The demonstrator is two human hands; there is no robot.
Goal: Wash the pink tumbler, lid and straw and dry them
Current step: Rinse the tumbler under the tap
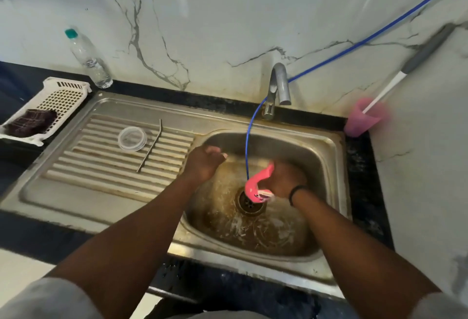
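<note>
One hand on the tumbler under the hose

Only the right hand (283, 179) grips the pink tumbler (258, 187), fingers wrapped round it, mouth tipped down over the drain (249, 203). The blue hose (247, 151) ends just above the grip. The left hand (205, 161) hangs beside it, fingers loosely curled, holding nothing. Turning the tumbler under the stream should rinse every side; lid (132, 138) and straw (150, 146) lie well left of the grip on the drainboard (76, 167).

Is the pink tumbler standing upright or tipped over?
Tipped: the pink tumbler lies sideways in the right hand, above the sink drain.
</note>
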